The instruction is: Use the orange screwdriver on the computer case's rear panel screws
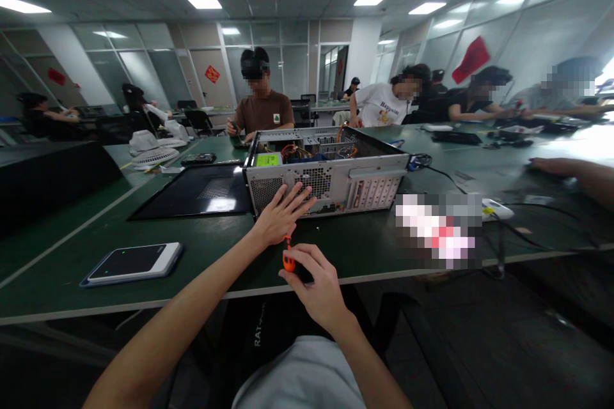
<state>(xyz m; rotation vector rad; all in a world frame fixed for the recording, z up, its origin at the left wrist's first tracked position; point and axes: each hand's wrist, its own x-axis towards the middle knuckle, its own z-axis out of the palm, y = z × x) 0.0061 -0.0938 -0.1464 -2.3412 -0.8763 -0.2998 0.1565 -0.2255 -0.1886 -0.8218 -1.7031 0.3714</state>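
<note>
An opened desktop computer case (336,179) lies on its side on the green table, its rear panel facing me. Wires and a bright green part (268,160) show inside it. My left hand (283,214) is spread with fingers stretched out over the rear panel's perforated area, its fingertips at the metal. Just below, my right hand (316,278) pinches the orange and black handle of a screwdriver (288,262) between thumb and fingers. The screwdriver points toward the case, and its tip is hidden near my left hand.
A black side panel (206,188) lies left of the case. Nearer me is a white device with a dark screen (134,262). Cables and a white power strip (496,209) lie to the right. Across the table sits a person in a brown shirt (263,108); other people sit further off.
</note>
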